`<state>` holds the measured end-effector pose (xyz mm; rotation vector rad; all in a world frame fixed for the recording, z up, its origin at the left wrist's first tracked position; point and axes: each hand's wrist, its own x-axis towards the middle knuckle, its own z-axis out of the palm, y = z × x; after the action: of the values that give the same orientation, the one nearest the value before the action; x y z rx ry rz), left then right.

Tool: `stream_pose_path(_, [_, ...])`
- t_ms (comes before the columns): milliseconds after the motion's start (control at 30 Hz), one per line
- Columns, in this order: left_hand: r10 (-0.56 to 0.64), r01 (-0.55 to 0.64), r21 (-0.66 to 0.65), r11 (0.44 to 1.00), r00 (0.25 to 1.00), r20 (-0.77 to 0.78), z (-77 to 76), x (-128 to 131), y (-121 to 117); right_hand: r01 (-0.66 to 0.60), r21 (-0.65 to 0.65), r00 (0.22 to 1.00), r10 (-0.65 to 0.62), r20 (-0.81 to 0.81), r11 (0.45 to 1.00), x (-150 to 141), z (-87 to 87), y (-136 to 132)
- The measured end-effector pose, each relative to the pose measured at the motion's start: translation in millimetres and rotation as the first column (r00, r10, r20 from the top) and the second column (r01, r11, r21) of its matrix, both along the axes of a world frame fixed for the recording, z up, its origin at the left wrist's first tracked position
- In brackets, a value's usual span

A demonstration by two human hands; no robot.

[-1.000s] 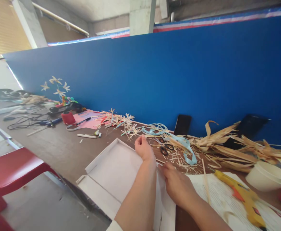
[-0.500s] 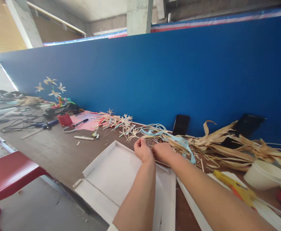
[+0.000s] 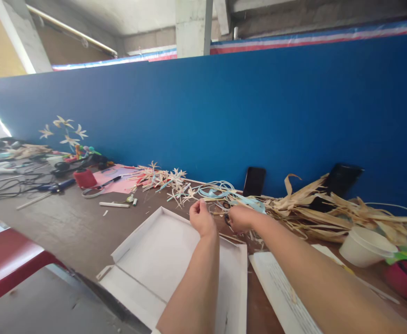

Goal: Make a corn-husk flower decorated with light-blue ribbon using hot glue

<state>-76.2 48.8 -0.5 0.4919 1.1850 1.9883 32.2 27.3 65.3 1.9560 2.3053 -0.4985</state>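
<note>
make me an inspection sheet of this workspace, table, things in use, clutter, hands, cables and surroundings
Surface: brown table, crowded along the blue partition.
Things in use: shallow white box, open; black-handled scissors, mostly hidden.
Clutter: straw flowers, pink paper, red spool, dry husks, white cup.
Hands: left hand near the box's far edge, fingers curled, any held item too small to tell; right hand at the scissors, grip partly hidden.
Cables: dark cable looped at the table's left.
Surroundings: red chair at lower left; blue partition behind.
</note>
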Motion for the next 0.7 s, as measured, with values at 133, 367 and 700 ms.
stream_pose_path(133, [-0.041, 0.042, 0.034, 0.999, 0.999, -0.025, 0.8, 2, -2, 0.063, -0.077, 0.962, -0.081, -0.259, 0.995, 35, 11.0, -13])
stream_pose_path(367, [-0.102, 0.105, 0.063, 0.992, 0.994, -0.047, 7.4, 4, -6, 0.131, -0.079, 0.837, -0.153, -0.525, 0.988, 51, 10.8, -30])
stream_pose_path(700, [-0.208, 0.215, 0.129, 0.968, 0.976, -0.070, 10.6, 8, -9, 0.288, 0.085, 0.810, -0.196, -0.553, 0.954, 35, 8.5, -22])
